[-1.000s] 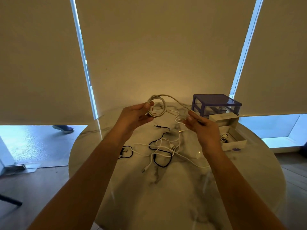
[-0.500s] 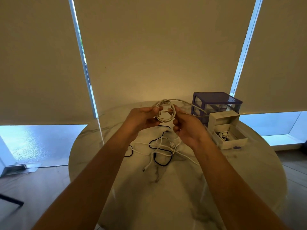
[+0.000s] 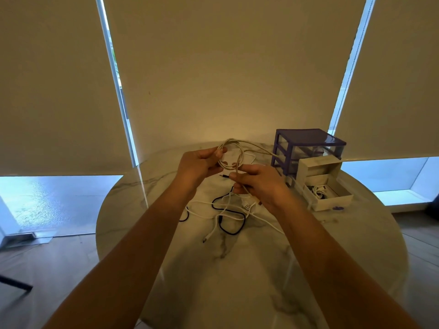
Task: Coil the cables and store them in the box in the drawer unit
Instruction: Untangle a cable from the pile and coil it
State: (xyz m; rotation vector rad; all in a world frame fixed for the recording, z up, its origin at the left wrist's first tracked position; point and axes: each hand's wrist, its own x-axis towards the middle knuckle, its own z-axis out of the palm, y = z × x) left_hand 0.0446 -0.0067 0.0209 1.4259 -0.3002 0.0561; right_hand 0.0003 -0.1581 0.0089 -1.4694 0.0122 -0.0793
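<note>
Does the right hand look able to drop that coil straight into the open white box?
Probably yes. The white box lies open just beside the right hand, nothing between them. But the left hand holds the coil, and its loose tail isn't wound up yet.

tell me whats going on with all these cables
A person is winding a white cable into a coil above a round marble table. The left hand grips the loops while the right hand pinches the loose end. More white and black cables lie tangled on the table, not yet coiled. At the right, beside a purple drawer unit, an open white box already holds some cable.
</note>
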